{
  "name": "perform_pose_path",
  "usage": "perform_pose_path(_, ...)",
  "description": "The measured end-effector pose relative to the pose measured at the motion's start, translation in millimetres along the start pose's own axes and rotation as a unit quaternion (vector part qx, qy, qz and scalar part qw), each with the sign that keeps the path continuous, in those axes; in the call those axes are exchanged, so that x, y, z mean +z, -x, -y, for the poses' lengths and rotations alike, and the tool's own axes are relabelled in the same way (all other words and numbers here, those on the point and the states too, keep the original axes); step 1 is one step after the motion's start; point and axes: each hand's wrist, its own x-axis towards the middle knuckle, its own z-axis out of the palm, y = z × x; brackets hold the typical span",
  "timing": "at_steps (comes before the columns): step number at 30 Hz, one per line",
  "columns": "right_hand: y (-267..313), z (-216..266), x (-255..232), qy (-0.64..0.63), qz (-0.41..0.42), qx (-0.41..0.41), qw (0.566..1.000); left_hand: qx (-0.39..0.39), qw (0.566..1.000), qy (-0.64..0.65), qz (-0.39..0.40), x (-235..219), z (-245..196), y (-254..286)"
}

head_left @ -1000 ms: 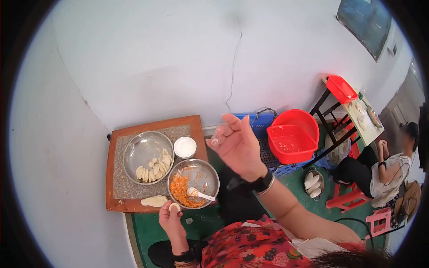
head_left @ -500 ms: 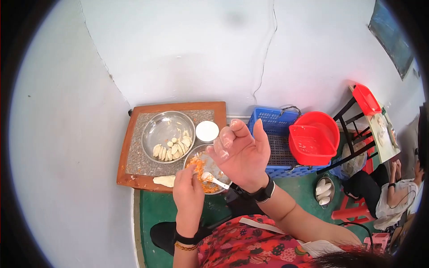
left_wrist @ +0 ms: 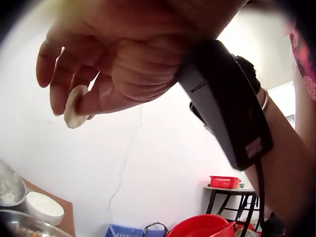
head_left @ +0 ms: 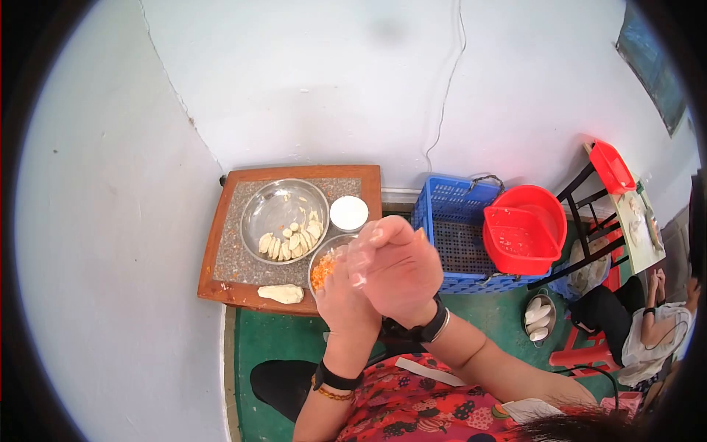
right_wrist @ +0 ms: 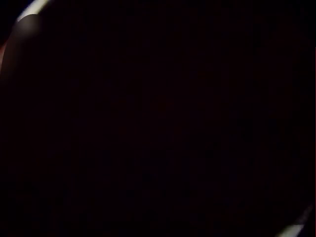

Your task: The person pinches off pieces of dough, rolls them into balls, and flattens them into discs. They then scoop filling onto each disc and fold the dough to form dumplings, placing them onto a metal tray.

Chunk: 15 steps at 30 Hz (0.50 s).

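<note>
In the left wrist view, my left hand [left_wrist: 133, 59] pinches a pale dough disc [left_wrist: 75, 107] between thumb and fingers. In the head view, the left hand [head_left: 345, 300] is beside my right hand [head_left: 403, 274], and the two overlap near the fingers. The right palm is raised with its fingers loosely bent, white residue on the fingertips; whether it touches the disc is hidden. Under the left hand is a metal bowl of orange filling [head_left: 322, 271], partly covered. The right wrist view is almost wholly dark.
On the wood-framed table [head_left: 217, 272] stand a metal dish [head_left: 269, 210] with dough pieces, a white-filled bowl [head_left: 349, 214] and a dough lump [head_left: 281, 294]. To the right are a blue crate [head_left: 453, 191], red basins [head_left: 523, 228], and a seated person [head_left: 652, 324].
My left hand has moved up and right with the dough disc, to the right hand. The right hand has shifted slightly, its fingers more bent. The head view has turned leftward.
</note>
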Motion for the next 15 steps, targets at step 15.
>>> perform_pose_path(15,-1.0,16.3,7.4,0.044,-0.007,-0.026,0.999,-0.045,0.999,0.005,0.018,-29.8,12.1,-16.4)
